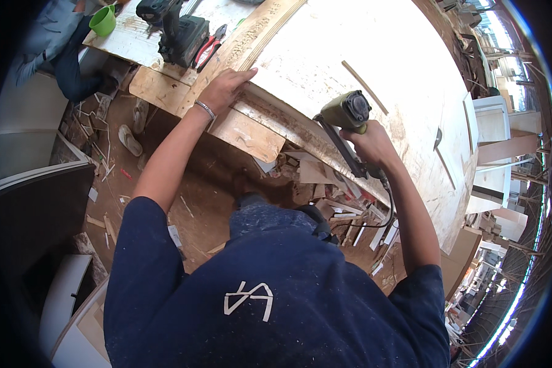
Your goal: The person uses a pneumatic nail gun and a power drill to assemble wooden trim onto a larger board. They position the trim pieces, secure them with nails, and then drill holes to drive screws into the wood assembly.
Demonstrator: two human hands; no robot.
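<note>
The gun (348, 111) is at the near edge of the white board (294, 67), its handle gripped by the closed fingers of the right hand (372, 142); nose contact cannot be confirmed; the grip presumably lets that hand both aim and support it. The left hand (222, 90) lies at the board's edge beside the plank (251, 42), thumb extended, presumably to steady the work; whether its other fingers clasp anything cannot be told.

Beyond the left hand lie the drill (179, 38), pliers (207, 50) and green cup (103, 22); a loose strip (365, 86) lies near the gun; the hose (391, 211) hangs beside the right forearm; offcuts (316, 172) litter the floor below, a likely footing hazard.
</note>
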